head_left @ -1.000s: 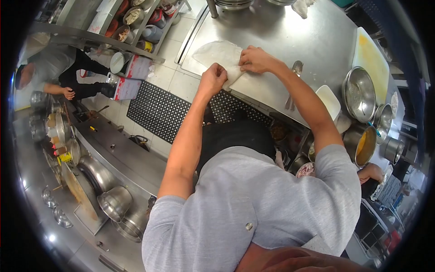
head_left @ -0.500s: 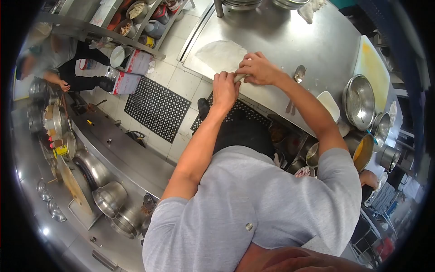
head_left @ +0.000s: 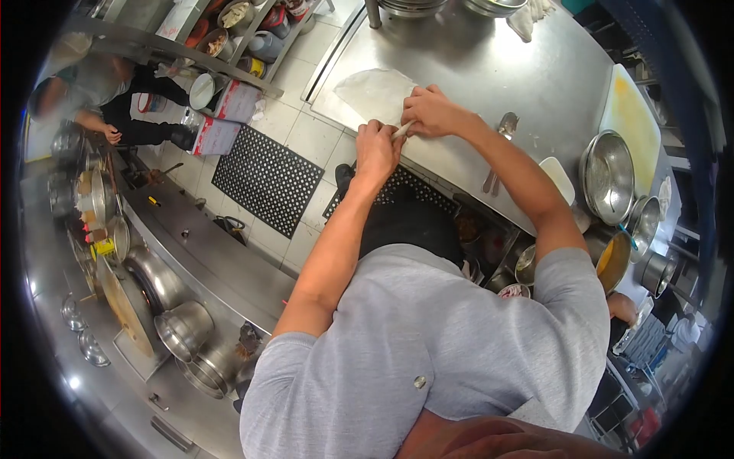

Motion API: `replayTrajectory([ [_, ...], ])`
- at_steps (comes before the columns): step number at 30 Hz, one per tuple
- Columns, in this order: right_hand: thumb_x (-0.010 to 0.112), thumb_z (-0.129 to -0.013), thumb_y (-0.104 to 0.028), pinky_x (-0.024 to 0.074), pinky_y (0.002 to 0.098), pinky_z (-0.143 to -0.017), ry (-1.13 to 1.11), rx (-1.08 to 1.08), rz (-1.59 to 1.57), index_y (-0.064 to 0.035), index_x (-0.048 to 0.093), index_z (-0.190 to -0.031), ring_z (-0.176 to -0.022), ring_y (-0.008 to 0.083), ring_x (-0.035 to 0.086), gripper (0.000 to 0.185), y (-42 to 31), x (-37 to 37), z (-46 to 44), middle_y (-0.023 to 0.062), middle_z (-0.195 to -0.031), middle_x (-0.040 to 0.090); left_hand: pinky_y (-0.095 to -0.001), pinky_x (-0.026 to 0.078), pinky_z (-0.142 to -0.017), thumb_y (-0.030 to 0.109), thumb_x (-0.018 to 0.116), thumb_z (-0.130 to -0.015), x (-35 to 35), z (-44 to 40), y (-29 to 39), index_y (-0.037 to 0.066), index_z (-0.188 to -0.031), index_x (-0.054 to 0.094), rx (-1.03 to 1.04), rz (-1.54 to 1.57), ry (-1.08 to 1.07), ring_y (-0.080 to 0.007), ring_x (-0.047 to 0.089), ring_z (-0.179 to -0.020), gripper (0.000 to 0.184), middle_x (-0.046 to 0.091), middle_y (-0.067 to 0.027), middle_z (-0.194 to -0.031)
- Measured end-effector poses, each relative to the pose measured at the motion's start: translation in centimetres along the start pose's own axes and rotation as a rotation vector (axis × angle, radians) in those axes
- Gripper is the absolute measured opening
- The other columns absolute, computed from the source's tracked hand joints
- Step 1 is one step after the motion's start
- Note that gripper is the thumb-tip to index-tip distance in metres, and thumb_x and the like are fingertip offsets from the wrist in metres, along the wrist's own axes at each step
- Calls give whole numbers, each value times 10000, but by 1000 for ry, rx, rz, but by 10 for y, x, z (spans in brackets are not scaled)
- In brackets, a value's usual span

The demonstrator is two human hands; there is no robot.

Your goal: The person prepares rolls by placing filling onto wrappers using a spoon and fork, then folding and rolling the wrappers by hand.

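A thin, pale sheet of what looks like dough lies flat near the left corner of the steel table. At the table's front edge, my left hand and my right hand pinch a narrow rolled part of pale material between them. The fingers of both hands are bent and closed around it, close together. Whether the roll joins the flat sheet is hidden by the hands. Metal spoons or similar utensils lie on the table beside my right forearm.
On the right are a white tray, metal bowls, a yellowed cutting board and a pot. Another person is at the far left. Pans and pots stand on the left counter. A hand shows at right.
My left hand has moved right and up to the table edge, close to my right hand. The loose fold of pale material between them now appears as a narrow roll. The view has shifted slightly.
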State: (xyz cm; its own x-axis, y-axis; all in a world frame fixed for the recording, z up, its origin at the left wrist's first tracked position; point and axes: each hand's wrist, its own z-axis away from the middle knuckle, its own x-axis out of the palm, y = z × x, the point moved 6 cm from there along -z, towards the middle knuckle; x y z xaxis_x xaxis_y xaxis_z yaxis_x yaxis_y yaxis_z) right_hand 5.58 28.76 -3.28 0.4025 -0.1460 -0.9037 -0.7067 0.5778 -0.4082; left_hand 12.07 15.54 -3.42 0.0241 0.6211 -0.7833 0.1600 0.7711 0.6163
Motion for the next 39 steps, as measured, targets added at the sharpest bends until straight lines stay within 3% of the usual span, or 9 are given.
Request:
replayTrajectory([
  [5, 739, -830, -338, 375, 432, -957, 51, -34, 0, -223, 759, -1001, -1125, 218, 530, 207, -3, -5, -2, -22, -1024, 646, -449, 489, -833, 163, 761, -818, 3, -8, -16, -10, -955, 738, -88, 52, -22, -375, 603, -944, 223, 656, -223, -997],
  [8, 721, -853, -342, 377, 437, -965, 34, -68, -18, -227, 757, -1022, -1132, 224, 530, 207, -3, -1, -4, -20, -1042, 649, -460, 477, -838, 166, 760, -818, 7, -8, -18, 1, -1020, 722, -192, 139, -172, -373, 598, -964, 263, 654, -202, -994],
  [10, 712, -864, -343, 377, 440, -973, -23, -51, -28, -227, 755, -1035, -1138, 228, 528, 211, -2, -3, -14, -19, -1053, 648, -465, 471, -841, 164, 761, -814, -10, 1, 4, 27, -1108, 693, -33, -87, 42, -367, 589, -984, 331, 649, -183, -987],
  [13, 703, -876, -345, 377, 443, -978, -174, 70, -40, -214, 752, -1045, -1146, 232, 523, 219, 2, 1, -18, -17, -1075, 642, -470, 473, -837, 160, 753, -820, -10, 14, 15, 47, -1148, 667, 117, -171, 172, -375, 583, -979, 357, 652, -170, -1005],
  [16, 708, -866, -334, 379, 444, -975, -74, 0, -12, -200, 753, -1026, -1145, 229, 521, 214, -1, -4, -13, -16, -1083, 637, -462, 472, -837, 147, 739, -832, -4, 12, 6, 48, -1104, 677, 71, -146, 163, -361, 575, -993, 297, 646, -150, -1025],
  [18, 717, -849, -334, 383, 444, -977, 137, -107, -11, -184, 751, -1013, -1144, 231, 521, 225, -5, -6, -7, -7, -1092, 635, -462, 461, -848, 148, 728, -839, -2, 7, -5, 44, -1110, 674, 17, -102, 95, -356, 562, -1003, 295, 631, -139, -1034],
  [24, 743, -827, -305, 376, 444, -984, 19, -41, 32, -177, 740, -1027, -1146, 233, 519, 237, 0, -5, -19, -3, -1082, 626, -460, 450, -857, 158, 693, -873, -8, -1, -6, 48, -1071, 699, -23, -79, 49, -350, 549, -991, 227, 616, -132, -1021],
  [27, 737, -836, -287, 383, 446, -966, 95, -38, -49, -188, 743, -1043, -1141, 232, 521, 230, -1, -12, -17, -7, -1071, 623, -456, 456, -840, 160, 689, -879, -10, -2, -6, 50, -1060, 705, -2, -108, 97, -345, 557, -987, 212, 627, -132, -1009],
  [39, 738, -846, -308, 388, 465, -961, 47, -59, 10, -207, 730, -1114, -1140, 239, 520, 286, 5, -8, -28, -13, -1102, 617, -451, 454, -822, 171, 699, -872, -14, -8, -11, 65, -1035, 717, 8, -152, 169, -330, 559, -982, 195, 629, -121, -1015],
])
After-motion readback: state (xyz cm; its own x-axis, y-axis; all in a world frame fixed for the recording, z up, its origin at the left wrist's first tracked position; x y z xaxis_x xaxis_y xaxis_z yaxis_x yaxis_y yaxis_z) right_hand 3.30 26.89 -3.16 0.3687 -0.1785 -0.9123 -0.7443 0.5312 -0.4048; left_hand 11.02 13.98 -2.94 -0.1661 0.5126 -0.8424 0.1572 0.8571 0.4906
